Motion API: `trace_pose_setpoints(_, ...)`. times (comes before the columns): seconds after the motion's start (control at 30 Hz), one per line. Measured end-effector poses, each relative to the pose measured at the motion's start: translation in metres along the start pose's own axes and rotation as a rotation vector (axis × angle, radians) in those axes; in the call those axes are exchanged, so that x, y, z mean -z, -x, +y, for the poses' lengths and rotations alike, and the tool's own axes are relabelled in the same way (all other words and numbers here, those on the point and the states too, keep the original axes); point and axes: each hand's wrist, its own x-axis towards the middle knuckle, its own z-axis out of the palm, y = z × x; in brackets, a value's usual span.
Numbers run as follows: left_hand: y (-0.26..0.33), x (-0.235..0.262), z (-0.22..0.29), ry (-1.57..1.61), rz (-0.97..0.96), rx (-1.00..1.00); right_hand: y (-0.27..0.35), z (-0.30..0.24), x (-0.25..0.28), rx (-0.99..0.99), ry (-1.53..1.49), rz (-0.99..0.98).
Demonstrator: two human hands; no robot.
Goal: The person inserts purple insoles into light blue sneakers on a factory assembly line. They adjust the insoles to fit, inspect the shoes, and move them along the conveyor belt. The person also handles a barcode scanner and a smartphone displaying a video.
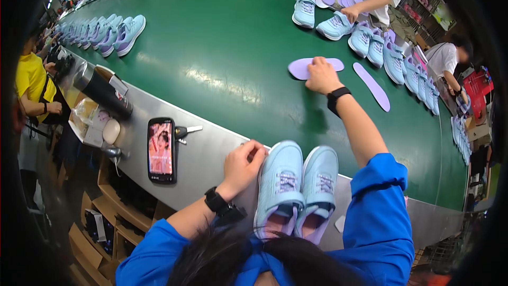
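the right hand [323,76] seems closed on the near edge of a purple insole [299,69]. the left hand [244,165], half curled, looks empty beside a pair of blue shoes [286,160]; it is hard to tell if it touches them. right of the right hand, another insole [372,87] lies on the green surface [222,106]. a loose grip might let the held insole slip, and a left-hand bump might knock the shoes.

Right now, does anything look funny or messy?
Nothing looks spilled or broken to me. The lit phone and keys look odd so near the blue shoes, like someone's own stuff mixed with work. One purple insole lies loose on the green surface, not inside a shoe.
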Motion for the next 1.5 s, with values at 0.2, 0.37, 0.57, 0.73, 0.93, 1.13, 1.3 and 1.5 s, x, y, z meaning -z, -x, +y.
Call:
trace_pose_setpoints(0.2,-0.001,-0.003,0.003,-0.03,0.008,-0.027,0.047,0.026,0.026,-0.261,0.039,-0.326)
trace_pose_setpoints(0.37,0.0,-0.002,0.007,0.018,0.008,-0.035,0.057,0.065,0.006,-0.47,-0.339,-0.269)
trace_pose_setpoints(0.57,0.001,0.003,0.006,-0.048,-0.015,-0.047,0.051,0.111,-0.024,-0.499,-0.608,-0.37)
trace_pose_setpoints(0.73,0.001,0.003,0.005,-0.056,0.022,-0.055,0.061,0.213,-0.039,-0.591,-0.13,-0.098)
trace_pose_setpoints(0.93,0.002,0.009,0.01,-0.113,0.014,-0.062,0.106,0.299,-0.104,-0.718,-0.365,-0.183)
trace_pose_setpoints(1.13,0.001,0.008,0.011,-0.117,0.037,-0.119,0.127,0.297,-0.119,-0.83,-0.822,0.079)
trace_pose_setpoints(1.3,0.003,0.006,-0.002,-0.097,0.079,-0.096,0.099,0.177,-0.034,-0.452,-0.785,0.219)
trace_pose_setpoints(1.5,-0.003,0.016,0.0,0.367,0.012,0.09,0.153,-0.009,0.205,0.155,-0.242,0.27)
